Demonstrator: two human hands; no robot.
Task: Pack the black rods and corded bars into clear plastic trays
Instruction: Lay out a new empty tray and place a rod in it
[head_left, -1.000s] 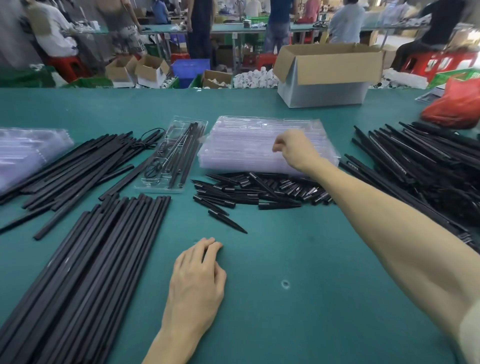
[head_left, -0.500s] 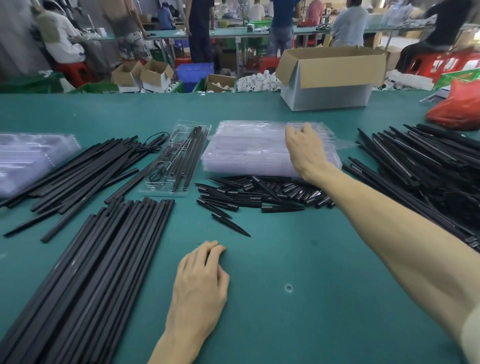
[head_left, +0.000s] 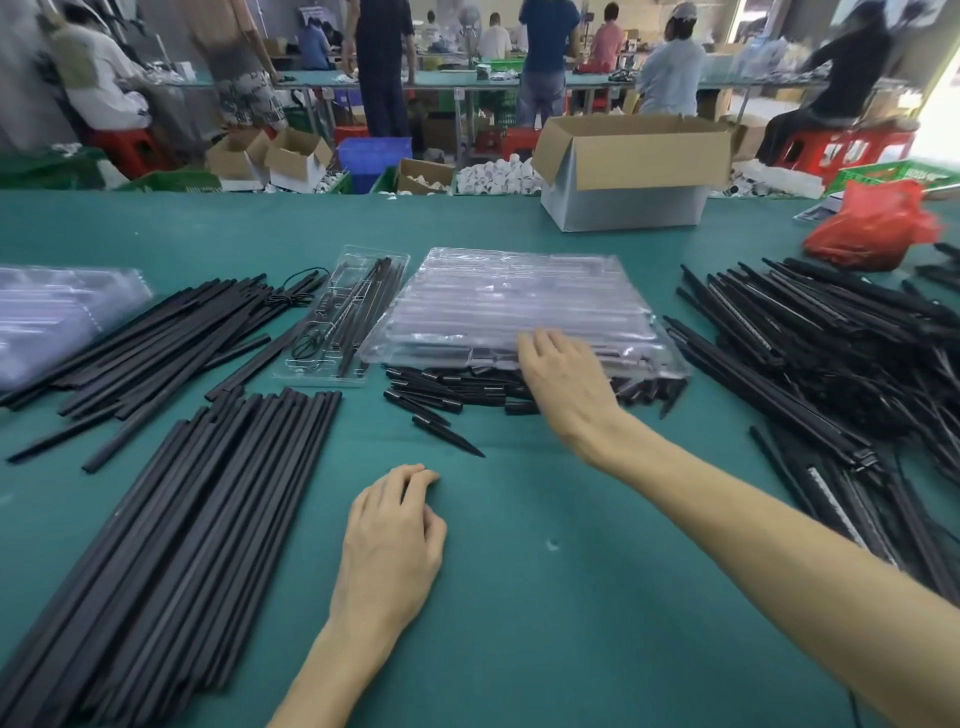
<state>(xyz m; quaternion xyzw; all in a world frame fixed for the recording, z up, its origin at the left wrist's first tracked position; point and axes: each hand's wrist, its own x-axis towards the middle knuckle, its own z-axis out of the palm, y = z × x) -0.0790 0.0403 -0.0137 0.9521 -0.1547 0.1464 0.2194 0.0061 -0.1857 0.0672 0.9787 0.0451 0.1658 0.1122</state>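
Right grip (head_left: 566, 379) lies spread on the clear trays (head_left: 519, 301), probably light, flimsy and slippery, best pinched at the near rim; left grip (head_left: 389, 545) rests relaxed.

My stack of clear trays (head_left: 519, 301) lies flat, dead centre. Just left of it, one tray (head_left: 358, 291) already holds rods and a cord. Against its near edge heap short pointed rods (head_left: 447, 389). Near-left, long black rods (head_left: 197, 499) lie bundled, and to the right the corded bars (head_left: 810, 353) pile up.
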